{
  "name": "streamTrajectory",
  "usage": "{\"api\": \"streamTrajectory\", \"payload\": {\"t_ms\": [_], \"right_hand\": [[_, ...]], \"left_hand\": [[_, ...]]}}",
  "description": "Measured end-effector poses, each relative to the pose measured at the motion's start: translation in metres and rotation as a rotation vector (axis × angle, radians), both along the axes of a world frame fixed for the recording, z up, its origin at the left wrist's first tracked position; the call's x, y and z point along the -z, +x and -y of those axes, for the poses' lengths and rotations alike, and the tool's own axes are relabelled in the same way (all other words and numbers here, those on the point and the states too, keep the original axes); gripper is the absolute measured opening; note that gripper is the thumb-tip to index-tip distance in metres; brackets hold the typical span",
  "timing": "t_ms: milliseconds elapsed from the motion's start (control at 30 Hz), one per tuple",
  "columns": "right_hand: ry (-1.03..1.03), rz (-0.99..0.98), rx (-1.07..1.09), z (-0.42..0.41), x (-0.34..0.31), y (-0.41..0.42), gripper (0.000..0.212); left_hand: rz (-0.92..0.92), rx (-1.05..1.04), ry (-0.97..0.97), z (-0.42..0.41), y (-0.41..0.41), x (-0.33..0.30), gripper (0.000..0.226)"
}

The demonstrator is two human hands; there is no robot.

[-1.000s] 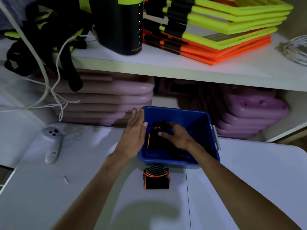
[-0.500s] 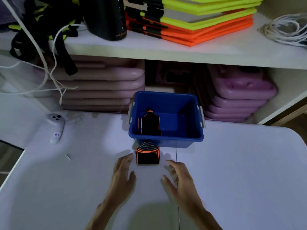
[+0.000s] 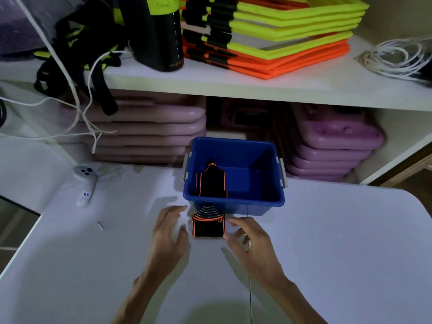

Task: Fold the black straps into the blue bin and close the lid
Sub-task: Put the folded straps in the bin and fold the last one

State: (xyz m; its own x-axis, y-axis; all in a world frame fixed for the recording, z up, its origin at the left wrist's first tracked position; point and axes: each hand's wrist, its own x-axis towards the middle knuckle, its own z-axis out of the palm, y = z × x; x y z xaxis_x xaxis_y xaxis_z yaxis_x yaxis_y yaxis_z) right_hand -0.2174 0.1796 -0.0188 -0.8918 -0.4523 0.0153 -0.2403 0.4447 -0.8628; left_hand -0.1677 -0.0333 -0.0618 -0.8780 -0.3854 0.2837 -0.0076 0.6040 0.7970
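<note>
The blue bin [image 3: 233,203] stands open on the white table, with no lid in sight. One folded black strap with orange edging [image 3: 212,181] leans inside against the bin's left wall. A second folded black strap [image 3: 208,226] lies on the table just in front of the bin. My left hand [image 3: 169,232] hovers to its left, fingers spread, holding nothing. My right hand [image 3: 247,239] sits at the strap's right side, its fingertips close to or touching the strap's edge, fingers apart.
A white controller [image 3: 85,184] and a small screw-like bit [image 3: 100,225] lie at the table's left. Behind the bin are stacked purple pads [image 3: 149,129]. The shelf [image 3: 233,85] above carries yellow and orange frames [image 3: 268,36], a black bottle [image 3: 159,36] and white cords [image 3: 397,57].
Both hands left the bin, drew back over the table, then moved forward to either side of the strap lying in front of the bin. One strap stays inside the bin.
</note>
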Motion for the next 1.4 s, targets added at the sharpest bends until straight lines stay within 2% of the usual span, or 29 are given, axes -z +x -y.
{"api": "streamTrajectory", "payload": {"t_ms": [100,200,267,333,433,633,833,933,1000,1133,1167,1233,1333,1400], "right_hand": [[-0.079,-0.203,0.079,0.010,-0.032,-0.027,0.018],[-0.007,-0.299,0.108,0.029,-0.047,-0.080,0.018],[0.141,-0.179,0.003,0.042,-0.041,-0.121,0.023],[0.301,0.023,-0.207,0.048,-0.027,-0.154,0.028],[0.513,0.251,-0.425,0.049,-0.006,-0.176,0.039],[0.622,0.314,-0.515,0.058,0.024,-0.181,0.040],[0.572,0.176,-0.553,0.071,0.018,-0.175,0.022],[0.501,0.142,-0.491,0.065,0.009,-0.171,0.026],[0.390,0.129,-0.439,0.056,-0.002,-0.167,0.026],[0.273,-0.025,-0.354,0.029,-0.032,-0.151,0.023],[0.252,-0.068,-0.327,0.020,-0.042,-0.148,0.025],[0.221,-0.151,-0.260,-0.003,-0.065,-0.142,0.026],[0.185,-0.295,-0.122,-0.049,-0.106,-0.135,0.027],[0.178,-0.389,-0.019,-0.088,-0.132,-0.127,0.032]], "left_hand": [[-0.132,-0.113,-0.014,0.013,-0.025,-0.038,0.027],[-0.152,-0.068,-0.124,0.027,-0.065,-0.064,0.025],[-0.122,0.068,-0.239,0.036,-0.090,-0.072,0.025],[-0.041,0.196,-0.335,0.044,-0.108,-0.074,0.023],[0.021,0.264,-0.383,0.054,-0.122,-0.071,0.023],[0.045,0.336,-0.323,0.059,-0.123,-0.056,0.023],[0.038,0.342,-0.449,0.056,-0.125,-0.053,0.018],[0.069,0.342,-0.532,0.051,-0.126,-0.057,0.020],[0.123,0.378,-0.565,0.046,-0.127,-0.062,0.030],[0.396,0.553,-0.316,0.021,-0.132,-0.081,0.070],[0.437,0.578,-0.269,0.011,-0.134,-0.088,0.074],[0.395,0.590,-0.246,-0.011,-0.140,-0.108,0.068],[0.173,0.586,-0.298,-0.059,-0.148,-0.150,0.050],[0.036,0.600,-0.322,-0.100,-0.152,-0.177,0.046]]}}
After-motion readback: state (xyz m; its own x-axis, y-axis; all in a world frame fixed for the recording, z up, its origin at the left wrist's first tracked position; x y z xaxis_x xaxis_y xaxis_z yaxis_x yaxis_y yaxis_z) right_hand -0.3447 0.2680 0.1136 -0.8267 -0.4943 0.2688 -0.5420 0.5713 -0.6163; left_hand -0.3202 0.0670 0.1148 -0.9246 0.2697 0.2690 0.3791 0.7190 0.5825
